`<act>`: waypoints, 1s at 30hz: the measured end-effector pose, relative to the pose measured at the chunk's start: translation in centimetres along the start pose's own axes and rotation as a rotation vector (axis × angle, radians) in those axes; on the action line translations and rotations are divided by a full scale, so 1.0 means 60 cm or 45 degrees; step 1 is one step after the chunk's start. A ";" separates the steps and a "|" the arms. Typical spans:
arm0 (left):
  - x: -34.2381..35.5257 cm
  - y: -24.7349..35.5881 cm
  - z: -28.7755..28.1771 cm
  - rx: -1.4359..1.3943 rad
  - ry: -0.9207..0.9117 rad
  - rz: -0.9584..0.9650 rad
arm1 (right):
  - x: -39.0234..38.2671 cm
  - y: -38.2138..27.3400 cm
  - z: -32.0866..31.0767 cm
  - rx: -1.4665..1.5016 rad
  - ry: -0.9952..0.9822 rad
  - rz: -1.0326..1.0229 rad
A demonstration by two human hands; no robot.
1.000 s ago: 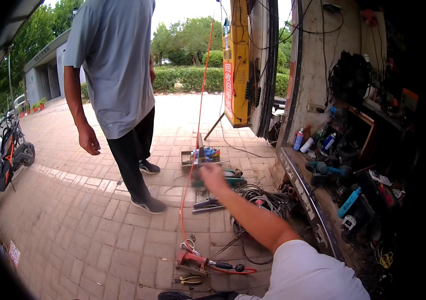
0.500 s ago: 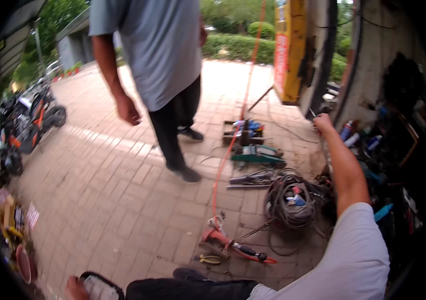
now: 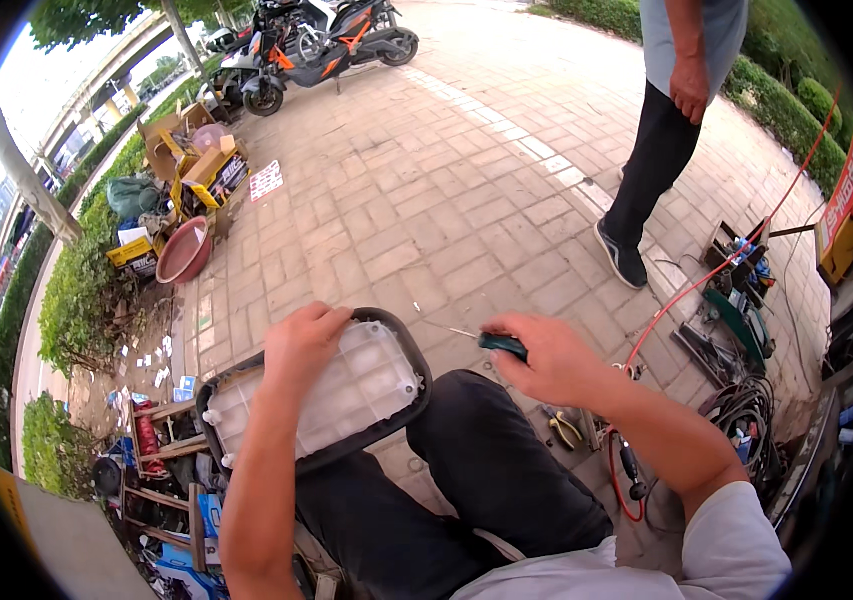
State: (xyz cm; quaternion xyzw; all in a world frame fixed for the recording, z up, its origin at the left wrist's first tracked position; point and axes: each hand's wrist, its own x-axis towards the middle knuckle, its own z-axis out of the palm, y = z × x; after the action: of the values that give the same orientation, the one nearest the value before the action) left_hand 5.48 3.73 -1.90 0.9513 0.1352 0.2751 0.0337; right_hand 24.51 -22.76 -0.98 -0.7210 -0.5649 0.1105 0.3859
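Observation:
An upturned scooter seat (image 3: 351,375) with a pale ribbed plastic underside and a black padded rim rests across my left thigh. My left hand (image 3: 301,345) grips its far edge, fingers curled over the rim. In my right hand (image 3: 546,365), closed around its dark green handle, is a screwdriver (image 3: 502,346). Its thin shaft points left toward the seat's right end, apart from it. Beyond my right knee, pliers (image 3: 565,430) with yellow handles lie on the paving.
On the right are a coiled cable (image 3: 751,420), a green floor jack (image 3: 736,322) and a red hose (image 3: 681,297). A person (image 3: 651,150) stands ahead. Wooden crates (image 3: 171,440), a pink basin (image 3: 184,252) and cardboard boxes (image 3: 211,175) lie left; scooters (image 3: 331,45) are parked beyond.
The view has swung left. My right hand, stretched far out to the right before, has come back near the seat with the screwdriver. My left hand still holds the seat.

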 end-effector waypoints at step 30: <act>0.028 0.059 0.009 0.231 0.196 -0.049 | 0.131 -0.077 0.015 -0.379 -0.005 -0.207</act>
State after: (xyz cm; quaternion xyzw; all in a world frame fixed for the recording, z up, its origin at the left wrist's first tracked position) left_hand 7.98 0.79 -1.01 0.9236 0.1802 0.3334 -0.0579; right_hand 23.26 -15.03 3.72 -0.7218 -0.6322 -0.0046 0.2816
